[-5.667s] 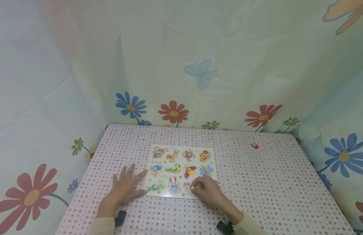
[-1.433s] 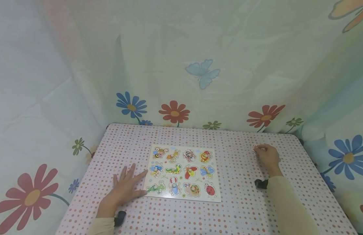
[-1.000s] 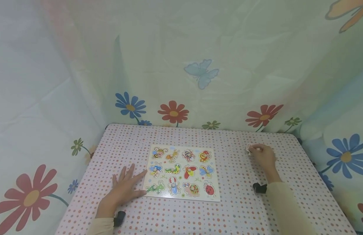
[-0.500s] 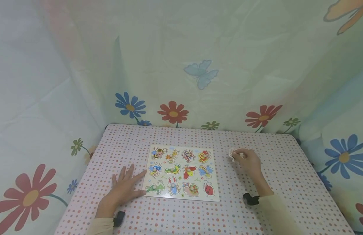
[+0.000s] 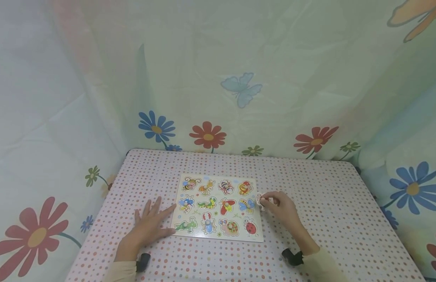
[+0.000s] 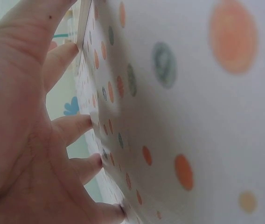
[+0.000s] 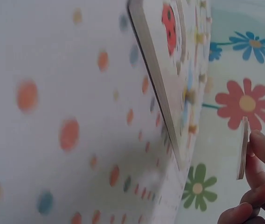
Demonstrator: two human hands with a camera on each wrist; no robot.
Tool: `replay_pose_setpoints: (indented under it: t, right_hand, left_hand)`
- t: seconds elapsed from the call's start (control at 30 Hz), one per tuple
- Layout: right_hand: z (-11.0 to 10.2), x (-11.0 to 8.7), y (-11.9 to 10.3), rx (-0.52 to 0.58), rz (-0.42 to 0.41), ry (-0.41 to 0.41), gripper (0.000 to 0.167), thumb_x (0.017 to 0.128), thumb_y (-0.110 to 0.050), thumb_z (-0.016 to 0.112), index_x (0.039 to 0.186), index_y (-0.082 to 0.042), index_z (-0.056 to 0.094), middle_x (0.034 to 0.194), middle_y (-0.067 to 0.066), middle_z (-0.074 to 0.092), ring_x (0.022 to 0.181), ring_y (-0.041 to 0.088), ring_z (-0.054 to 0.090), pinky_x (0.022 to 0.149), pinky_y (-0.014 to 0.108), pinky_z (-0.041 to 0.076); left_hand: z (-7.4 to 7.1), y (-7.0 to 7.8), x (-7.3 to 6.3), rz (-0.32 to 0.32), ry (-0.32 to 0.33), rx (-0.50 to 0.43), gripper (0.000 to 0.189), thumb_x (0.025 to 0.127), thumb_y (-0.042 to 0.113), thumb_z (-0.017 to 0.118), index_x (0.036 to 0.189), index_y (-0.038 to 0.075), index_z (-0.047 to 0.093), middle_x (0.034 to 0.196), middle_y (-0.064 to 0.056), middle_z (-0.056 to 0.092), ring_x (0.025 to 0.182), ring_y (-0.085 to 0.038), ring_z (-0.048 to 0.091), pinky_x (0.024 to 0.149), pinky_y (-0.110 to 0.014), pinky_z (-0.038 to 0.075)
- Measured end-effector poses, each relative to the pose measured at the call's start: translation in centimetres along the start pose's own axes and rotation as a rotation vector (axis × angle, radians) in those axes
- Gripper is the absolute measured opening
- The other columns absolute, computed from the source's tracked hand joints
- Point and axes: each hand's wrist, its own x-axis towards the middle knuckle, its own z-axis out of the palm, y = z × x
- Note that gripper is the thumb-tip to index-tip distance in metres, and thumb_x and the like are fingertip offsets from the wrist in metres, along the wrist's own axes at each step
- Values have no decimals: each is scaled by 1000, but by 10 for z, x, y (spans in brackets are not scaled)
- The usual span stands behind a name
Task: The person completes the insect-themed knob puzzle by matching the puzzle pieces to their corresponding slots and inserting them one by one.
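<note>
A wooden knob puzzle board (image 5: 239, 237) with cartoon insects lies flat on the table. My left hand (image 5: 149, 225) rests with fingers spread, its thumb and index fingertips at the board's left edge. Off the right edge, my right hand (image 5: 283, 209) pinches a small ladybug puzzle piece (image 5: 259, 200) between thumb and fingers. In the right wrist view that piece (image 7: 243, 149) shows edge-on, raised above the table. Knobbed pieces fill most of the board's places; at its lower right corner a printed red ladybug (image 5: 251, 228) shows without a knob.
The table (image 5: 211, 262) wears a dotted cover. A floral curtain (image 5: 274, 98) hangs behind and at both sides. Black wrist cameras sit at the left wrist (image 5: 143, 262) and the right wrist (image 5: 292, 257).
My right hand set the snail piece into the board, picked up the ladybug piece at the far right, and has carried it left and nearer to the board's edge. The left hand stays put.
</note>
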Motion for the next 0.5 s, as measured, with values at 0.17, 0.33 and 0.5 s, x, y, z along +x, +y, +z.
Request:
replay_pose_setpoints:
  t: [0.17, 0.33, 0.5]
  right_hand:
    - [9, -14, -8, 38, 28, -48, 16, 92, -27, 75, 99, -12, 75, 79, 4, 42, 72, 19, 38, 58, 29, 32]
    - [16, -25, -15, 40, 94, -100, 12, 90, -25, 77, 96, -14, 74, 80, 3, 44, 71, 18, 40, 54, 26, 36]
    - [24, -31, -16, 20, 142, -159, 5, 89, -20, 78, 92, -18, 74, 78, 3, 45, 66, 17, 42, 52, 24, 35]
  left_hand:
    - [-4, 4, -2, -10, -4, -20, 81, 82, 54, 75, 153, 35, 42, 166, -19, 6, 147, -50, -5, 106, -76, -12]
    - [-4, 4, -3, -4, 1, -8, 81, 82, 56, 74, 153, 37, 41, 166, -19, 7, 147, -50, -4, 107, -76, -11]
    - [-2, 2, -2, 0, 1, -4, 81, 81, 56, 74, 153, 37, 41, 166, -19, 7, 147, -50, -4, 106, -76, -11]
